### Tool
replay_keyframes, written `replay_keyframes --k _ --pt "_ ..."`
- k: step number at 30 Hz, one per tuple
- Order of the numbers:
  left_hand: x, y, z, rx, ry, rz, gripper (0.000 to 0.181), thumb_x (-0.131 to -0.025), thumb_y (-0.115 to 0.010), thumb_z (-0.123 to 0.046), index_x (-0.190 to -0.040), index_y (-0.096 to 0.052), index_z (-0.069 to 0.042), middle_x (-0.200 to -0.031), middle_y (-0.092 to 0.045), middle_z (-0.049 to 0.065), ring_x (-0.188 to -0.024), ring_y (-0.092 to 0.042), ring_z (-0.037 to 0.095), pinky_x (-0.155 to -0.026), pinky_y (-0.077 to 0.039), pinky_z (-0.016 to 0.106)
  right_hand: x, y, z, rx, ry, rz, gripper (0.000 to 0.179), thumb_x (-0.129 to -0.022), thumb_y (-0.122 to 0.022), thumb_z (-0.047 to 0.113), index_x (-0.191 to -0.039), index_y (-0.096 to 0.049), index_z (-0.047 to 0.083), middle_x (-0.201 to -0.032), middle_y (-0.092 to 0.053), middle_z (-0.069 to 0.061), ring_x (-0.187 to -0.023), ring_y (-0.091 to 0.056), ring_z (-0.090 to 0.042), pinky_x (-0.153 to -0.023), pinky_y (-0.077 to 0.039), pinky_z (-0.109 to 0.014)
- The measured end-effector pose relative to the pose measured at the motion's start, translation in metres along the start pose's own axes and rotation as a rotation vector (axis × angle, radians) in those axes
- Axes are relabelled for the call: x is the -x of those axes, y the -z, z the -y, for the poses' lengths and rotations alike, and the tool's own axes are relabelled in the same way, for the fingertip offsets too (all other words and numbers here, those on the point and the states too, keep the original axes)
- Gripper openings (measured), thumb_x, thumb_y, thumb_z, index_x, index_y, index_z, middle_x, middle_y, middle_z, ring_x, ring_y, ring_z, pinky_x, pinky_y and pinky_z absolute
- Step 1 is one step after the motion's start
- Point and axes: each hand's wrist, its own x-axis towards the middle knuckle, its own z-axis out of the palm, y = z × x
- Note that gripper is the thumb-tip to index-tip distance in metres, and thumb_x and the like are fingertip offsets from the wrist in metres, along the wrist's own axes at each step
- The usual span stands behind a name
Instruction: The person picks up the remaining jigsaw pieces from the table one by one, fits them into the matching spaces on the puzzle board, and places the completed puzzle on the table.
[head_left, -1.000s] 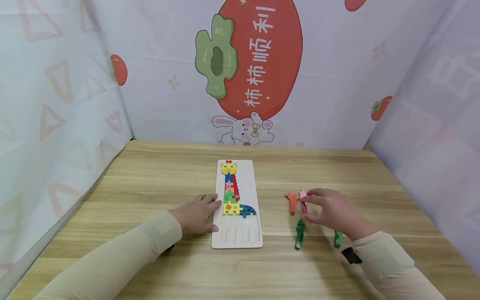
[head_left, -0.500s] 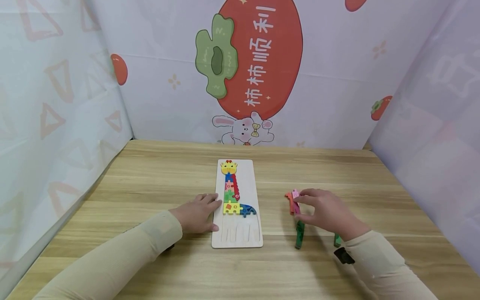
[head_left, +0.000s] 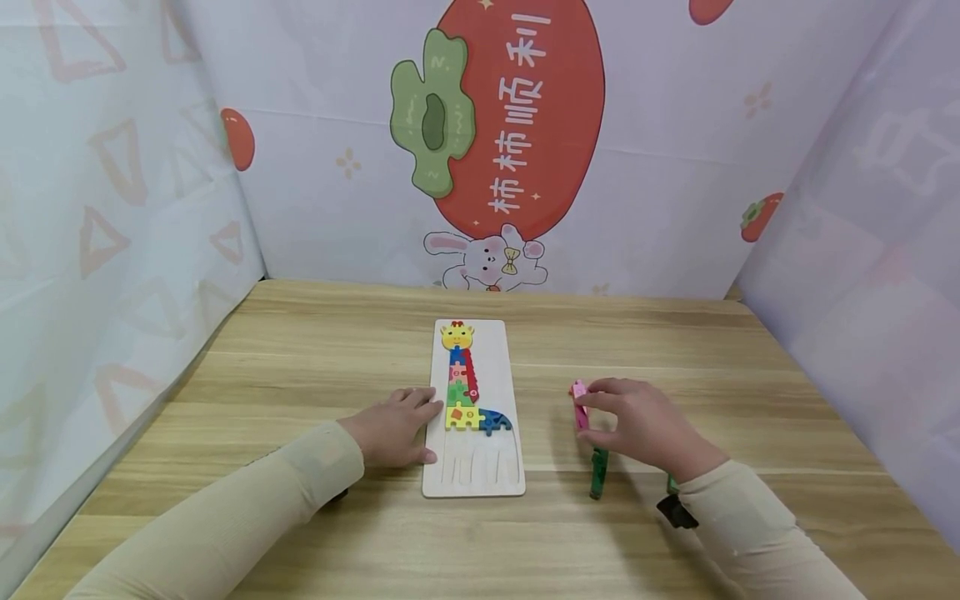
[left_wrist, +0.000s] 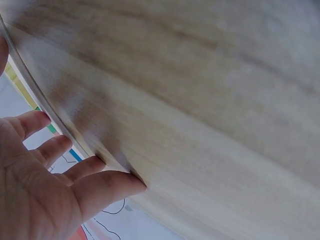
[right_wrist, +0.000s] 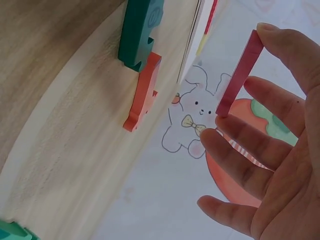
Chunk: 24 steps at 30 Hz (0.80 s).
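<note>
My right hand [head_left: 645, 421] pinches a pink puzzle piece [head_left: 581, 408] by its ends between thumb and fingers. In the right wrist view the pink piece stands off the table. My left hand [head_left: 393, 427] rests at the left edge of a pale wooden puzzle board [head_left: 491, 358], its fingers stretched and touching the rim. Set in the board are a yellow giraffe head [head_left: 457, 335], coloured neck pieces, a red mane, a yellow piece [head_left: 462, 418] and a dark blue piece [head_left: 495, 420]. Grooves show in the bare lower part.
An orange piece [right_wrist: 143, 97] lies on the wooden table, mostly hidden behind the right hand in the head view. A dark green piece [head_left: 597, 477] lies nearer, and another green piece [head_left: 672, 483] is partly covered by the right wrist. Printed cloth walls [head_left: 667, 167] surround the table.
My right hand has lifted the pink piece and carried it left, over the orange piece. The left hand and the board have stayed in place.
</note>
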Motion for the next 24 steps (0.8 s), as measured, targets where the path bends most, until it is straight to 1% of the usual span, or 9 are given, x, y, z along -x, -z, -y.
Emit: replay_keyframes --k 5,17,24 --pt "-0.001 -0.001 0.0 -0.006 0.002 0.002 0.082 -0.085 -0.064 -0.057 -0.15 -0.036 -0.017 -0.156 -0.027 0.007 -0.141 -0.027 0.035 -0.108 -0.036 0.05 -0.002 0.002 0.004 -0.003 -0.005 0.006 0.043 -0.072 -0.085 0.035 -0.108 -0.075 0.015 -0.11 -0.068 -0.007 -0.094 -0.066 -0.025 -0.081 -0.055 -0.043" --pt "-0.004 -0.004 0.003 -0.012 0.005 -0.01 0.082 -0.084 -0.064 -0.057 -0.15 -0.036 -0.017 -0.157 -0.027 0.007 -0.14 -0.028 0.035 -0.108 -0.036 0.051 -0.005 0.002 0.007 0.002 0.022 -0.003 0.042 -0.072 -0.085 0.034 -0.108 -0.075 0.014 -0.109 -0.069 -0.008 -0.095 -0.066 -0.026 -0.082 -0.055 -0.044" --pt "-0.002 -0.004 0.003 -0.006 0.002 -0.009 0.081 -0.085 -0.064 -0.057 -0.15 -0.036 -0.016 -0.157 -0.027 0.008 -0.14 -0.028 0.035 -0.109 -0.035 0.051 -0.009 0.002 0.012 -0.001 -0.013 0.02 0.045 -0.073 -0.084 0.037 -0.111 -0.074 0.015 -0.112 -0.068 -0.008 -0.099 -0.065 -0.028 -0.086 -0.053 -0.047"
